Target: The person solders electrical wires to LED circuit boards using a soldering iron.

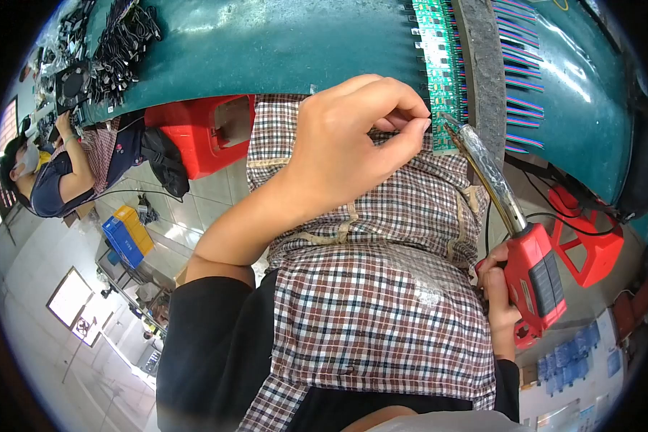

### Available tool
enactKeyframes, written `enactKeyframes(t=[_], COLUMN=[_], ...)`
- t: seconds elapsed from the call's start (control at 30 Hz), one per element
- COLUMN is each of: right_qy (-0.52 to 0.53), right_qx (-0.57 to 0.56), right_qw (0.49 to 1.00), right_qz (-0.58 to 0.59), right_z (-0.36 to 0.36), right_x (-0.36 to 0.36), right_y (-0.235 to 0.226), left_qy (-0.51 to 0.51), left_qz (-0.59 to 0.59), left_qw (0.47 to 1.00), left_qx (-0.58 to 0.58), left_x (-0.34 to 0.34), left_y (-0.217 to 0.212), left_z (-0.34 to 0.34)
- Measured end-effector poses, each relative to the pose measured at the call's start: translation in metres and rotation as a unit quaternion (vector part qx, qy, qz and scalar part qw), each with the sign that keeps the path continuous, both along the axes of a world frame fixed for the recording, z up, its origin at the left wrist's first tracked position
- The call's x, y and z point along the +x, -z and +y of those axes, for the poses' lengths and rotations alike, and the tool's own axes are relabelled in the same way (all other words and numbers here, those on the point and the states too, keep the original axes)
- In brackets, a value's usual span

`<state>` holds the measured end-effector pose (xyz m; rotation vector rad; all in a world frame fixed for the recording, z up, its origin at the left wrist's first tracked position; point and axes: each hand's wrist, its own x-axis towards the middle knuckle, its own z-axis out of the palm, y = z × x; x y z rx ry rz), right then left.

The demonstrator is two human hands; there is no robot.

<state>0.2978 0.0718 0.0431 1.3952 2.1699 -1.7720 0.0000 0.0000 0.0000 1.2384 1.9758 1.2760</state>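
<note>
Blue bin (124, 241) w/ yellow box (135, 222) beside it on the tiled floor at left; contents too small to tell.

Left hand (353, 140) raised, fingers pinched shut at the near end of the green circuit board strip (439, 65); whatever's pinched is too small to make out. Right hand (500, 299) wrapped tight round the red grip of a soldering gun (529, 270); its foil-wrapped barrel slants up-left, tip (450, 128) just beside the left fingertips, at the board's near end. Board lies on the teal surface (266, 43) next to a grey strip (482, 65), w/ rainbow ribbon wires (522, 72) fanned on the far side.

Checked cloth (367, 288) covers the lap under both hands. Red plastic stool (201, 129) under the surface edge, another red stool (590, 245) at right w/ black cables running past it. Far left: another person (65, 173) seated at the surface, black parts (115, 43) heaped there.

Surface edge curves just above the hands; open floor lies lower left.
</note>
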Motion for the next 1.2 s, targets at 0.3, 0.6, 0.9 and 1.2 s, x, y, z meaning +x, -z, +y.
enactKeyframes(t=[0.3,0.6,0.9,1.2], right_qy=[0.018,0.035,0.039,0.013], right_qx=[0.006,0.011,-0.011,0.031], right_qw=[0.998,0.997,0.996,0.998], right_qz=[0.064,0.07,0.082,0.052], right_z=[0.003,0.002,0.001,0.003], right_x=[-0.007,-0.016,-0.014,-0.013], right_y=[0.005,0.003,-0.001,0.0], left_qy=[0.006,-0.005,-0.013,-0.014], left_qz=[0.006,-0.02,-0.046,-0.056], left_qw=[1.0,1.0,0.999,0.998], left_qx=[-0.007,0.014,0.024,0.021], left_x=[-0.002,0.0,0.002,0.002], left_y=[0.004,0.009,0.012,0.011], left_z=[0.001,0.002,0.002,0.001])
